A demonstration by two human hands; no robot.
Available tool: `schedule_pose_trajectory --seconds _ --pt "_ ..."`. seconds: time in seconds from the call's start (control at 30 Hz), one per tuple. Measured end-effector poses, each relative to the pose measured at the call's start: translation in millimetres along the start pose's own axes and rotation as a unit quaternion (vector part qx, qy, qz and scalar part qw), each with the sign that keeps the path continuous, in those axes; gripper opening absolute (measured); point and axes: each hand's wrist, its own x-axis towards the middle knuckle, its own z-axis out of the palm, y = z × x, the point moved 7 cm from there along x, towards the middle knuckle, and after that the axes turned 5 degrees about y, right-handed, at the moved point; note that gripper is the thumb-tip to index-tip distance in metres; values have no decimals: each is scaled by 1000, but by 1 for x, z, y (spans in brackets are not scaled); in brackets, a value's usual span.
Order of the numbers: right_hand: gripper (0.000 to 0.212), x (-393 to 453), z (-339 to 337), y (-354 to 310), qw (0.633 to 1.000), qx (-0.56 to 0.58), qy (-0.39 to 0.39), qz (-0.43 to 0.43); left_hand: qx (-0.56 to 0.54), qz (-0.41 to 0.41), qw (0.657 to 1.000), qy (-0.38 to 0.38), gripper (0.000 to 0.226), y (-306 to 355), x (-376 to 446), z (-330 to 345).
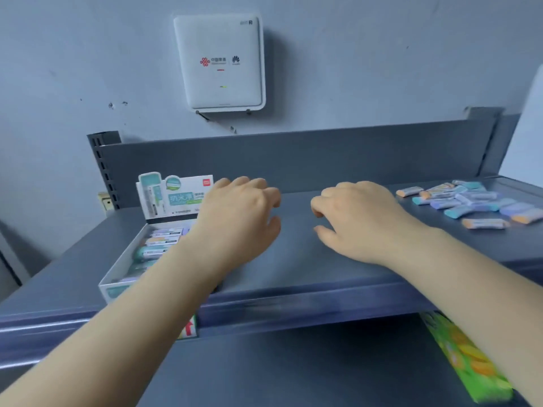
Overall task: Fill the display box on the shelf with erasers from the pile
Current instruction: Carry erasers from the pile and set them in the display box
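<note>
A white display box with an upright printed header card stands at the left of the grey shelf. Several wrapped erasers lie inside it. My left hand hovers over the box's right side, fingers loosely curled, nothing in it. My right hand hangs above the shelf's middle, fingers loosely curled and empty. The pile of erasers, in orange, teal and lilac wrappers, lies at the right end of the shelf, to the right of my right hand.
A white router box hangs on the wall above the shelf's back panel. A green and yellow package lies on the lower shelf at the right. A slotted upright stands behind the box.
</note>
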Motion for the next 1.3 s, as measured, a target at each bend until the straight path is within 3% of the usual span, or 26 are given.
schedule_pose_trajectory --seconds 0.27,0.6,0.9,1.03,1.3 --pt "27 -86 -7 92 997 -21 -33 69 -64 84 994 7 36 128 43 31" --pt "24 -166 -12 205 980 -6 -48 195 -126 166 977 -45 31 238 115 67" --pt "12 -194 18 298 945 54 -81 311 -153 172 967 -107 27 285 191 117" --pt "3 -184 37 336 936 89 -89 328 -148 182 963 -134 29 296 222 138" --pt "9 -164 77 381 922 174 -103 330 -168 191 953 -162 31 312 250 177"
